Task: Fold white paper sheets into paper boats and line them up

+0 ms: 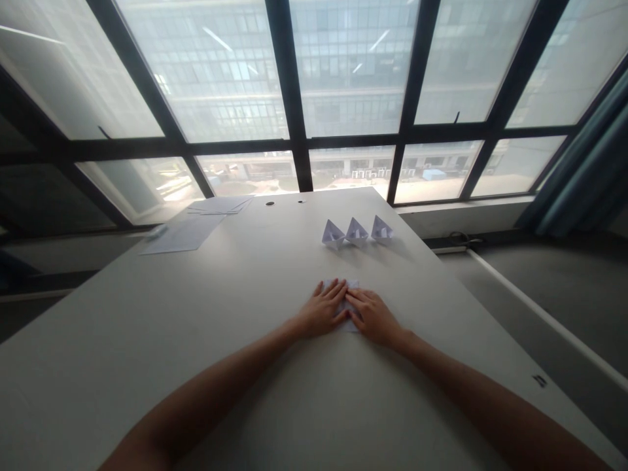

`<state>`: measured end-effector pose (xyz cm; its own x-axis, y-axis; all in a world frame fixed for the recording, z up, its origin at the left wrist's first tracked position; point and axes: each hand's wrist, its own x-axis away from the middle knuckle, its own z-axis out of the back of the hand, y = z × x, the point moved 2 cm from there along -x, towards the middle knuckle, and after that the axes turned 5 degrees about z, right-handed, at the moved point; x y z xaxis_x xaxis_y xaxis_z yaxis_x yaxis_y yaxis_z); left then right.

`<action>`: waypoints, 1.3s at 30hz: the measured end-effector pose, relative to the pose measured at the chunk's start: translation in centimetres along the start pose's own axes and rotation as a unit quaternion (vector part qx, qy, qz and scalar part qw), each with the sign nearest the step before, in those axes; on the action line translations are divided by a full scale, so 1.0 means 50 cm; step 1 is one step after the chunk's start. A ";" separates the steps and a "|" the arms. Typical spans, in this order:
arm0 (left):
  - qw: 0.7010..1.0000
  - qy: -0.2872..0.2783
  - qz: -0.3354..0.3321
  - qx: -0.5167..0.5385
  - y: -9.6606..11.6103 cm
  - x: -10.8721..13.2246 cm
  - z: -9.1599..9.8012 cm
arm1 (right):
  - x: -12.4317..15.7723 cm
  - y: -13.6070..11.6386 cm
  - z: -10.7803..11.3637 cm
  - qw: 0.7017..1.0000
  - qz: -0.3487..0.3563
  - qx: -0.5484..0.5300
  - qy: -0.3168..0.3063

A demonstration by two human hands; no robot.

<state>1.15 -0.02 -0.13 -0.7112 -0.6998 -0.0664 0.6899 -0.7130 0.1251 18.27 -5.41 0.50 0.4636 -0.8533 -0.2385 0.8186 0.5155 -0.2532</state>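
Note:
A small folded sheet of white paper (349,325) lies flat on the white table (235,379), mostly covered by my hands. My left hand (324,309) rests on its left part with the fingers stretched out. From the right, my right hand (373,315) presses on the same paper, fingers extended and its fingertips close to those of my left. Beyond my hands stand three folded paper shapes with pointed tops in a row: a left one (333,233), a middle one (356,231) and a right one (381,228).
Loose white sheets (184,234) lie at the far left of the table, some overlapping. Two round holes, one a cable hole (270,204), sit near the far edge. A dark mark (540,381) is by the right edge. Large windows and a blue curtain (583,157) stand behind.

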 end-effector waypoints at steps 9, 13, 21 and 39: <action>0.998 -0.022 -0.007 -0.052 0.000 -0.001 0.002 | -0.019 0.046 -0.012 0.995 -0.059 0.037 -0.068; 0.998 -0.048 -0.023 -0.040 0.003 0.000 0.016 | -0.022 0.075 -0.011 0.994 -0.085 0.046 -0.060; 0.999 -0.024 -0.030 0.003 0.006 0.006 0.027 | -0.022 0.078 -0.009 0.995 -0.068 0.042 -0.060; 1.000 -0.012 -0.020 0.001 -0.004 0.003 0.011 | 0.005 0.052 0.011 0.997 0.021 -0.020 -0.076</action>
<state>0.85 0.06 0.40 -0.7414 -0.6693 -0.0485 0.6603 -0.7405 0.1252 20.70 -4.33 0.30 0.5452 -0.8316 -0.1057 0.7849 0.5507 -0.2840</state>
